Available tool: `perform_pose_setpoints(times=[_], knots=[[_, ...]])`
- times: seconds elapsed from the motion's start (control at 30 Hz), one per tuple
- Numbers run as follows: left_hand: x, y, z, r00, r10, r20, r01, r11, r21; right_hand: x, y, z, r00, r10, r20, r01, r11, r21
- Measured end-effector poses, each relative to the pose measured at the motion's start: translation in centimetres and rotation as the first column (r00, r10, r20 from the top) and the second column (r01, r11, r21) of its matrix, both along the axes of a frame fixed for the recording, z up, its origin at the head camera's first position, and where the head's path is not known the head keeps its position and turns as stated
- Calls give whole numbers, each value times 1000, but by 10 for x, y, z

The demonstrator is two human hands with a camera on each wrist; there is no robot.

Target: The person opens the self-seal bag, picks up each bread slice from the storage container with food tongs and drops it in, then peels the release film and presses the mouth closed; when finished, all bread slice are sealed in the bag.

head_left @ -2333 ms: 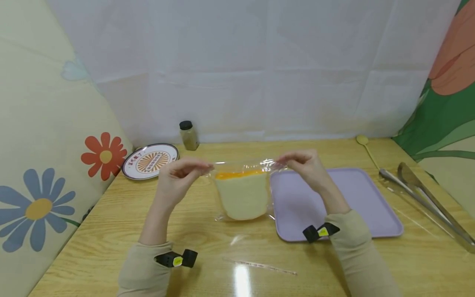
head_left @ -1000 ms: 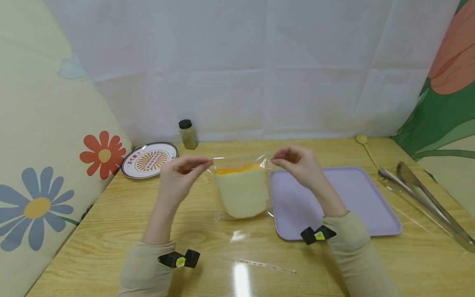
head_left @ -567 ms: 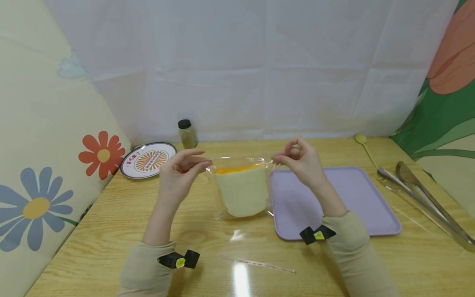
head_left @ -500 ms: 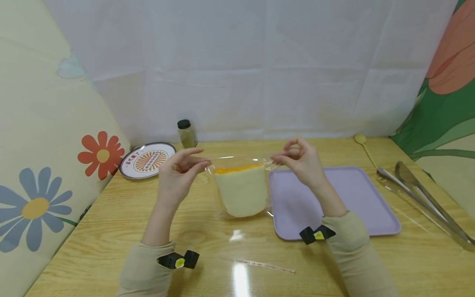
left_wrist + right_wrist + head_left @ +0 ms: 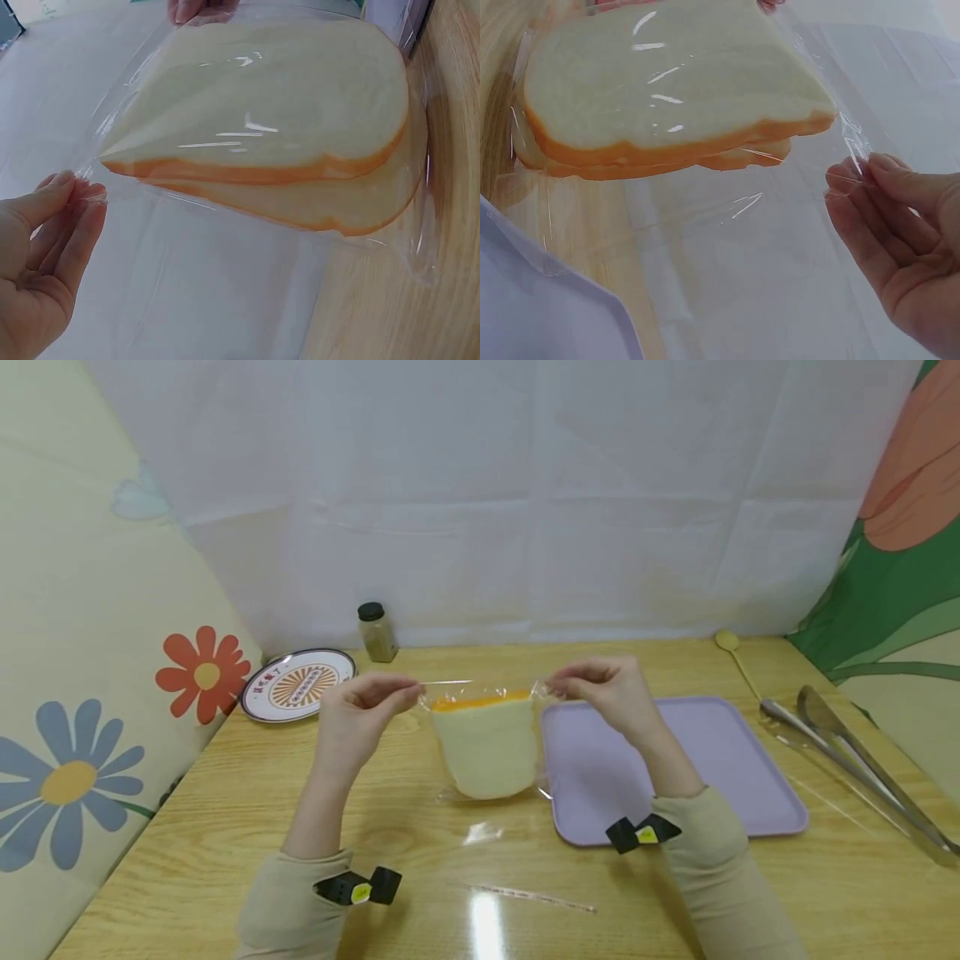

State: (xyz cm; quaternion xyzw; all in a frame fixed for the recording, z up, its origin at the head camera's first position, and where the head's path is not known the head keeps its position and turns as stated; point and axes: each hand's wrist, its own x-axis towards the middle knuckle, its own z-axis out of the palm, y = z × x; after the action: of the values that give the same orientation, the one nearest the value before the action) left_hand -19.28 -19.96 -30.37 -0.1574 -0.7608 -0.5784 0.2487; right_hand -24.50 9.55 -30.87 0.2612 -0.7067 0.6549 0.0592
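A clear plastic bag with slices of bread inside hangs upright over the wooden table, between both hands. My left hand pinches its upper left corner between thumb and fingers. At the upper right corner, my right hand pinches the film the same way. In the left wrist view two bread slices with orange-brown crusts lie one behind the other. The right wrist view shows the bread from the other side, with the film drawn taut to the fingertips.
A lilac tray lies to the right, partly under my right forearm. Metal tongs and a yellow spoon are beyond it. A printed plate and a black-capped jar stand back left. A thin printed strip lies in front.
Both hands keep pinching the bag, which stays nearly in place. The right hand's raised fingers have come down, and the left fingers have closed in together at the corner.
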Motion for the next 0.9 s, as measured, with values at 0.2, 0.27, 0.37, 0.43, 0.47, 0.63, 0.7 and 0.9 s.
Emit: perform_pose_setpoints(times=[0.2, 0.27, 0.37, 0.43, 0.47, 0.63, 0.7, 0.9], knots=[[0, -1, 1, 1000, 1, -6, -1, 1000, 14, -1, -2, -1, 1000, -8, 23, 9, 1000, -6], [0, -1, 0, 1000, -19, 1, 19, 999, 48, -1, -3, -1, 1000, -16, 19, 16, 1000, -6], [-1, -1, -1, 996, -82, 46, 77, 992, 99, 0, -3, -1, 999, -17, 28, 17, 1000, -16], [-2, -2, -3, 990, -110, 85, 101, 990, 103, 0, -3, 0, 999, -15, 42, 15, 1000, -17], [-3, -2, -4, 987, -123, 103, 112, 988, 107, 0, -3, 0, 999, -10, 48, 11, 1000, -20], [-6, -4, -8, 967, -158, 200, 131, 981, 140, 1, -1, 1, 997, 17, 72, -15, 1000, -23], [-6, -3, -9, 960, -162, 229, 133, 981, 140, 2, -1, 2, 997, 24, 76, -22, 1000, -22], [-8, 0, -9, 964, -162, 209, 133, 980, 146, 1, 1, 1, 998, 9, 61, -7, 999, -32]])
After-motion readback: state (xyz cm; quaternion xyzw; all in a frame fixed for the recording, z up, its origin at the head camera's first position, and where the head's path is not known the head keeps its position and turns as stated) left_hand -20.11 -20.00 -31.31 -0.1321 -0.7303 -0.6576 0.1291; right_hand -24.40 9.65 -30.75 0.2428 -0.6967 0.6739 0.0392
